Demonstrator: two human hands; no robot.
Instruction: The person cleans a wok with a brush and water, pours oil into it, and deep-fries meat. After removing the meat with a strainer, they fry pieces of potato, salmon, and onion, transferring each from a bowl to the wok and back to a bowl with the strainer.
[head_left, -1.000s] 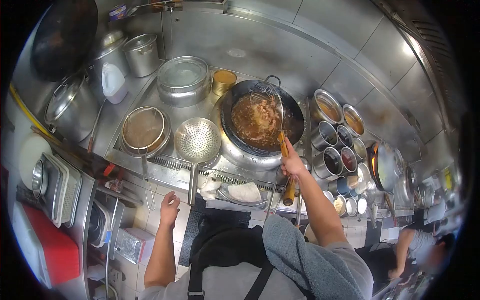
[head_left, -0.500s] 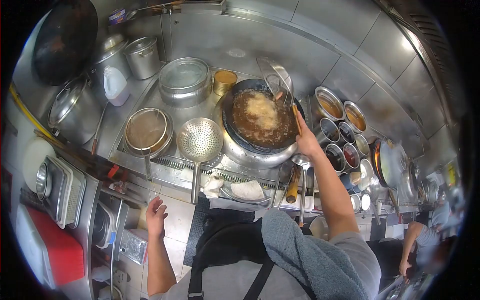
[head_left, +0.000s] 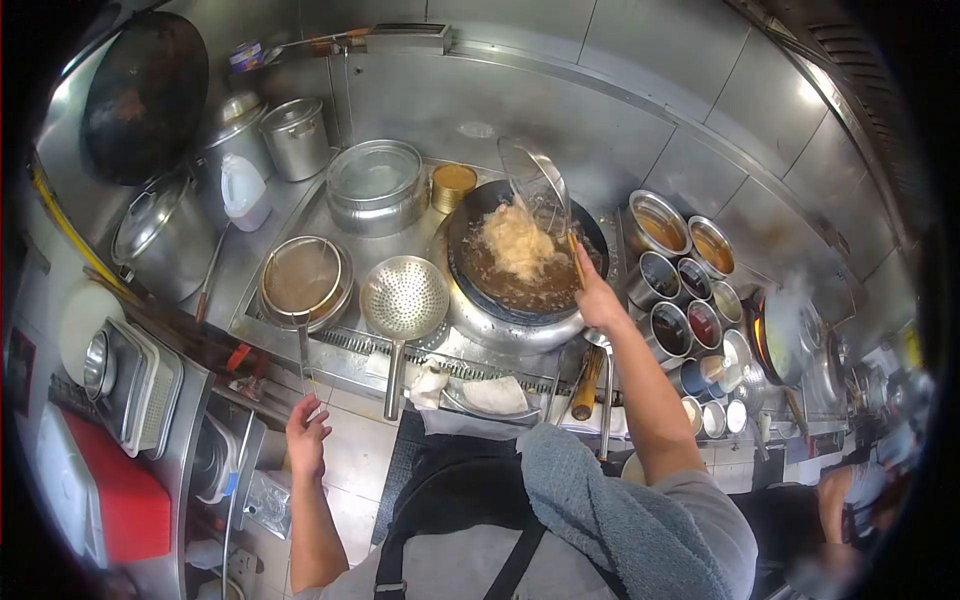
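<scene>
My right hand is closed round the wooden handle of a wire strainer, whose basket is tilted up over the back of a dark wok. Pale, foamy food lies in the brown bubbling liquid just under the basket. My left hand hangs in front of the counter with fingers apart and slightly curled, holding nothing. Nearest to it is the handle of a round sieve resting on a pot. Between sieve and wok sits a perforated ladle.
A lidded pot and an open can stand behind. Sauce containers line the right, beside another wok with flame. A folded cloth lies at the front edge. A co-worker's arm shows lower right.
The strainer has risen out of the liquid and tilted over the wok's back. The food has become a paler, raised mass. My left hand has moved slightly left and down.
</scene>
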